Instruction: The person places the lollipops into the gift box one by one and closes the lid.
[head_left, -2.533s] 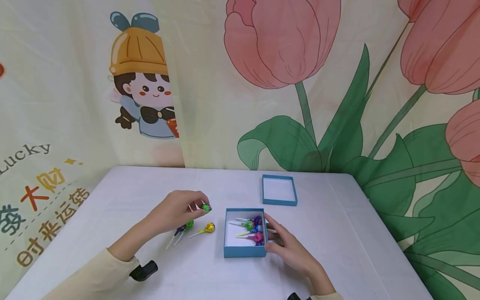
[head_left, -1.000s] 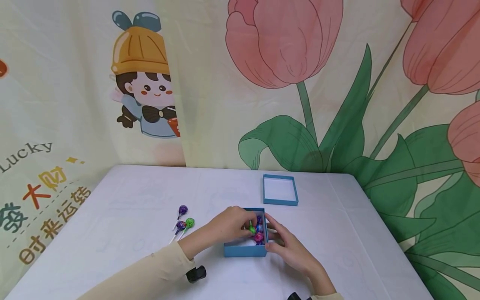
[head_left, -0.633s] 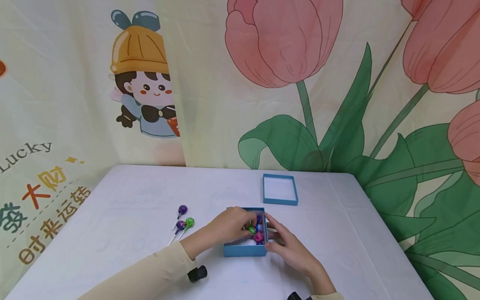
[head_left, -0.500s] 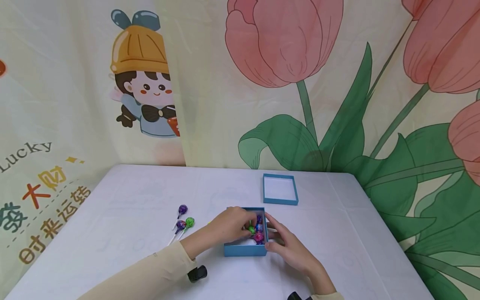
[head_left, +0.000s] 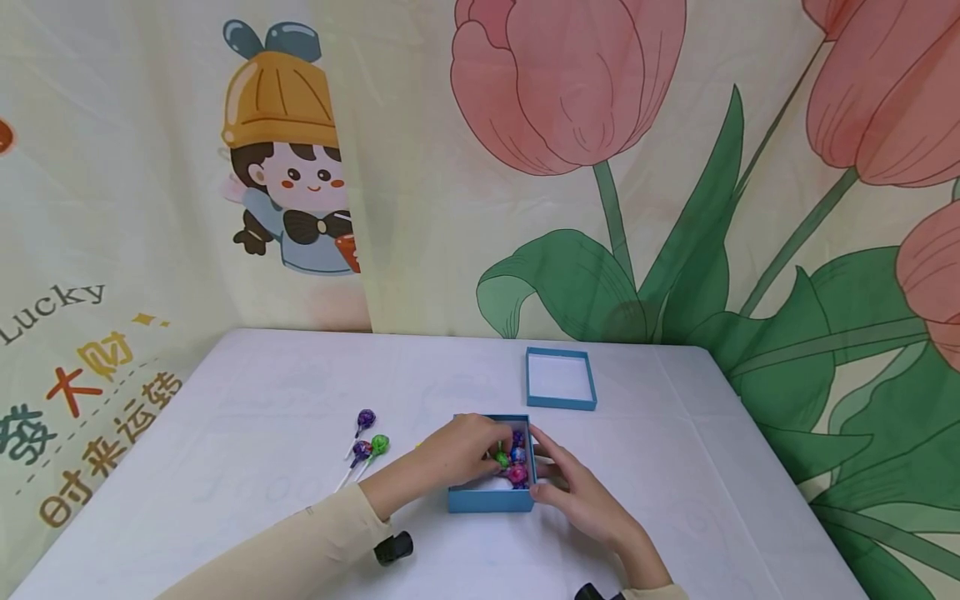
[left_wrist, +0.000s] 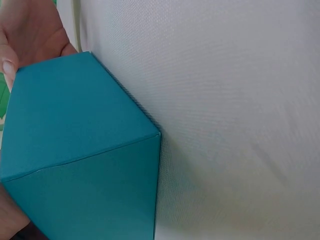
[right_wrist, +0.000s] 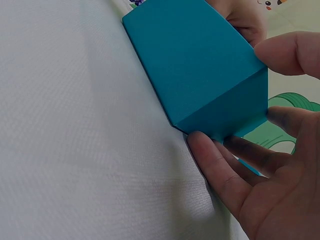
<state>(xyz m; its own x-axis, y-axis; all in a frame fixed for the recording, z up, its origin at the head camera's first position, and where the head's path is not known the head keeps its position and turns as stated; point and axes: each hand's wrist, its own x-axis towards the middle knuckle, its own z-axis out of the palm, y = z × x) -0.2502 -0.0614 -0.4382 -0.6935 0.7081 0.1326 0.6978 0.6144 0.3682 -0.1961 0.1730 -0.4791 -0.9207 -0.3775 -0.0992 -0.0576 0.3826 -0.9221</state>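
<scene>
My left hand point(head_left: 467, 450) reaches into the open blue box point(head_left: 491, 502), its fingers pinching at a green lollipop point(head_left: 502, 458) inside. More lollipops, a blue one point(head_left: 517, 455) and a pink one point(head_left: 517, 474) among them, lie along the box's right wall. Their sticks are mostly hidden under the left hand. Outside that wall, my right hand point(head_left: 573, 492) grips the box, thumb at the near corner and index finger toward the far one. In the right wrist view, the thumb point(right_wrist: 287, 52) and fingertips rest against the blue cardboard.
Left on the white tabletop point(head_left: 285, 400) lie a purple lollipop point(head_left: 365, 419), a green-headed lollipop point(head_left: 379, 445) and a dark mottled lollipop point(head_left: 362, 451). The blue box lid point(head_left: 561, 407) lies inside-up behind the box. A printed cloth point(head_left: 420, 208) hangs beyond the table.
My left hand has carried a green lollipop rightward from the loose ones into the box. Its forearm now hides most of a yellow lollipop. The right hand stays at the box.
</scene>
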